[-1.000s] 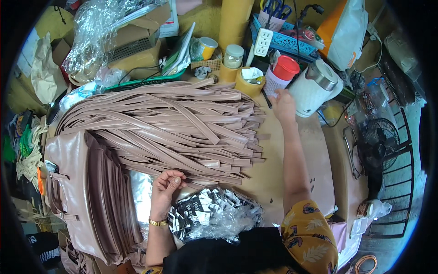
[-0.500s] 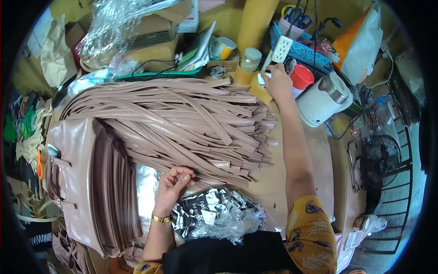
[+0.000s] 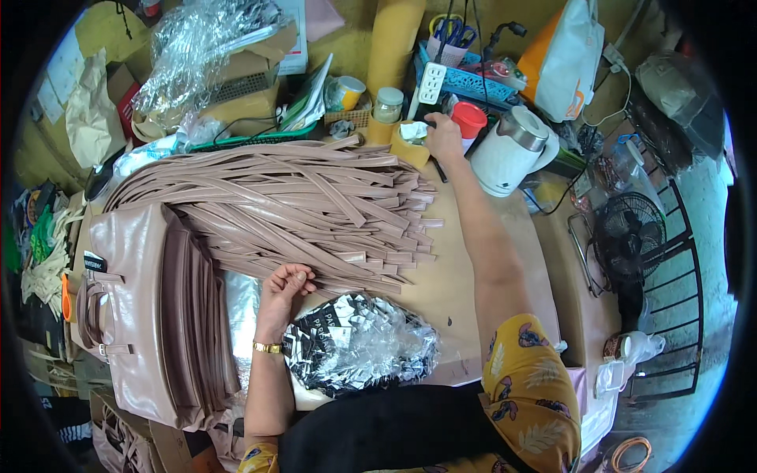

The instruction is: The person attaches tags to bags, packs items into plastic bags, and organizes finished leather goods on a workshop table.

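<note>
A wide pile of long pink leather straps (image 3: 276,197) covers the tan table (image 3: 457,284). My left hand (image 3: 282,285), with a gold bracelet on its wrist, has its fingers curled on strap ends at the pile's near edge. My right arm stretches far across the table. My right hand (image 3: 443,134) is over a small yellow pot (image 3: 410,148) behind the straps. Its fingers are closed on a thin dark brush (image 3: 438,169), whose handle sticks out below the hand.
A pink handbag (image 3: 130,307) and stacked pink panels (image 3: 201,315) lie at my left. A crinkled clear bag of black-and-silver packets (image 3: 355,343) sits near me. A white kettle (image 3: 512,150), red-lidded container (image 3: 470,120), blue basket (image 3: 481,79), boxes and a fan (image 3: 631,236) crowd the back and right.
My right hand has moved farther away and leftward, from beside the kettle to over the yellow pot. My left hand has stayed on the strap ends.
</note>
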Action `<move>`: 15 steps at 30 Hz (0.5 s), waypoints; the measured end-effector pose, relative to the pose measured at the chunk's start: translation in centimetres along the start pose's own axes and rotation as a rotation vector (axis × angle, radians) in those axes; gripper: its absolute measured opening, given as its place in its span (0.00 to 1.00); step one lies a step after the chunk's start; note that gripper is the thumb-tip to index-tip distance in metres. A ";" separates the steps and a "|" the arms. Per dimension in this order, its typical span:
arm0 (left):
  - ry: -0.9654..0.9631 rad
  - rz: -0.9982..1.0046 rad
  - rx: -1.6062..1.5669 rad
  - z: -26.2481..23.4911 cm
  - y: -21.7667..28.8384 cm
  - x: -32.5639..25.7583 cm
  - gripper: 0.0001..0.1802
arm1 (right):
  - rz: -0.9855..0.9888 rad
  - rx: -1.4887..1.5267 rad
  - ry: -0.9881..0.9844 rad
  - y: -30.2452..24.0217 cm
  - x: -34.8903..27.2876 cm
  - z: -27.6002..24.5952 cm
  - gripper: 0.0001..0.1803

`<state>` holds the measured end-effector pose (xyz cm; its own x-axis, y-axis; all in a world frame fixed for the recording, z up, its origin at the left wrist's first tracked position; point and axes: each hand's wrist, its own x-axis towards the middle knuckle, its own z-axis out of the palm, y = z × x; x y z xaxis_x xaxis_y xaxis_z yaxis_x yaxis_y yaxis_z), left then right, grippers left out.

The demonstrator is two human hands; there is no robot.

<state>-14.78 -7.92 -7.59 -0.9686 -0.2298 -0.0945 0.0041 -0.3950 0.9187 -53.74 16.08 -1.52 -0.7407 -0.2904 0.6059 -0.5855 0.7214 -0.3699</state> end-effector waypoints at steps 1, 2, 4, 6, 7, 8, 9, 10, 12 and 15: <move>0.004 0.003 -0.002 -0.3 -0.1 -0.1 0.08 | 0.021 -0.005 -0.023 0.5 0.6 0.7 0.15; -0.005 0.000 -0.002 -0.2 -0.1 -0.1 0.08 | 0.051 -0.042 -0.038 0.4 0.8 0.8 0.15; 0.009 -0.015 -0.023 -0.1 -0.3 0.0 0.08 | 0.118 -0.121 -0.068 -0.5 1.2 1.8 0.15; 0.031 -0.017 -0.038 -0.4 -0.4 -0.4 0.08 | 0.167 -0.227 -0.402 -2.4 1.9 1.5 0.16; 0.019 -0.017 -0.045 -0.2 -0.5 -0.1 0.07 | 0.139 -0.290 -0.364 -1.6 1.9 1.6 0.16; 0.012 -0.015 -0.051 0.0 -0.4 0.0 0.07 | 0.106 -0.350 -0.328 -0.7 2.0 2.1 0.16; 0.002 -0.013 -0.052 0.4 -0.3 0.2 0.07 | 0.075 -0.412 -0.291 0.4 2.0 2.3 0.16; 0.004 -0.016 -0.057 0.4 -0.2 0.1 0.08 | 0.103 -0.341 -0.225 0.1 1.9 2.4 0.16; 0.023 -0.015 -0.074 0.1 -0.2 -0.3 0.08 | 0.143 -0.195 -0.098 -2.1 1.5 1.4 0.15; 0.021 -0.006 -0.034 0.3 0.0 -0.1 0.08 | 0.175 0.216 0.128 -2.0 0.3 -0.8 0.16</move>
<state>-14.80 -7.65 -7.46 -0.9632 -0.2461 -0.1086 0.0069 -0.4262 0.9046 -52.56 15.04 -0.04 -0.7968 -0.0823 0.5986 -0.5194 0.5993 -0.6091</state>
